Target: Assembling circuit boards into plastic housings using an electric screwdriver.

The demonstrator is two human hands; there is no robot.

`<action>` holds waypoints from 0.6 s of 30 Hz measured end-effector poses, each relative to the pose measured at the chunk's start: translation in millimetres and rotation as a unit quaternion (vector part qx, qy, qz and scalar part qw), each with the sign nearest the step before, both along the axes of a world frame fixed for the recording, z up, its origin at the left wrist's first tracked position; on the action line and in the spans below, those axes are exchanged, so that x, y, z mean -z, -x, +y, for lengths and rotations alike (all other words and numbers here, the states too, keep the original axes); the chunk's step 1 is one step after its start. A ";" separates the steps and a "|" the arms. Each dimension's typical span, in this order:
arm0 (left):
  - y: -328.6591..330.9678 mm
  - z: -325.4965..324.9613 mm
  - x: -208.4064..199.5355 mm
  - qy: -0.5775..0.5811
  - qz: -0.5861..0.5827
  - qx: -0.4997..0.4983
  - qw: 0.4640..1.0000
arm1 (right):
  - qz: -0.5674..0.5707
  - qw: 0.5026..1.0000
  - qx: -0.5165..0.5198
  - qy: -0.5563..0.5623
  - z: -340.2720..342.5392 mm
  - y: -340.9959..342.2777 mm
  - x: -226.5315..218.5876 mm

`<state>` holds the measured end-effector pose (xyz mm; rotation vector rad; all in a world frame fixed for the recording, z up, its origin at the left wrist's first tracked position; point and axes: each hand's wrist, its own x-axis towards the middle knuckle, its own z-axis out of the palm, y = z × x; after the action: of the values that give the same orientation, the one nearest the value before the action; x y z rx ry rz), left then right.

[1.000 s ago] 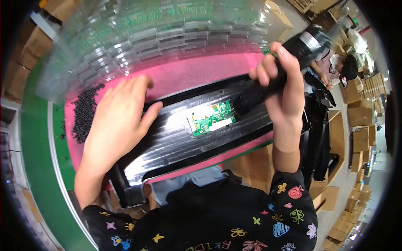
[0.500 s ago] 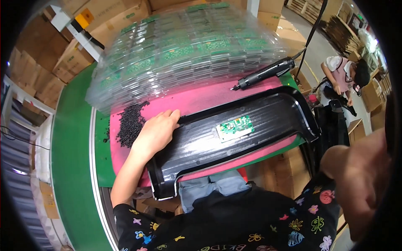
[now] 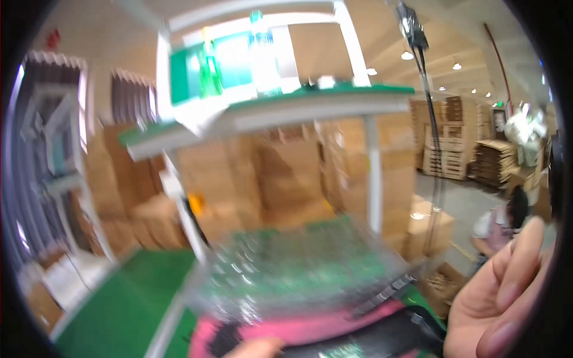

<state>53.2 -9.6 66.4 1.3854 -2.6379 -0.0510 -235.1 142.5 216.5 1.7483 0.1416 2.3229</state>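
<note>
My left hand (image 3: pixel 256 348) shows only in part at the lower edge, smeared by motion, next to the near end of the black plastic housing (image 3: pixel 382 334). Its grip is hidden. A green circuit board (image 3: pixel 346 351) lies in the housing, mostly cut off by the frame. Close to the camera at the lower right is my right hand (image 3: pixel 501 298), its fingers bent and pressed together; whatever they hold, if anything, is out of sight. Beyond the housing, a black electric screwdriver (image 3: pixel 385 295) rests beside stacked clear trays (image 3: pixel 292 268) of green boards.
A pile of small black parts (image 3: pixel 224 339) sits on the pink mat (image 3: pixel 268 328). Behind the trays stands a white-framed shelf (image 3: pixel 268 116) with bottles on it. Cardboard boxes (image 3: pixel 286 173) are stacked underneath. A cable (image 3: pixel 434 119) hangs at right; a co-worker (image 3: pixel 498 224) sits beyond.
The view has swung upward, so the bench now lies low in the picture and the shelf has appeared. My right hand has turned and its fingers now show.
</note>
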 end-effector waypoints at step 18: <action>-85.2 186.5 24.9 0.304 0.424 -0.188 0.832 | 0.394 0.876 0.061 -0.272 20.7 -70.0 -19.8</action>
<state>138.4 176.9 41.4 1.2123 -1.4411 0.1694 -165.1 163.2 236.2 2.7879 -0.5280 1.4939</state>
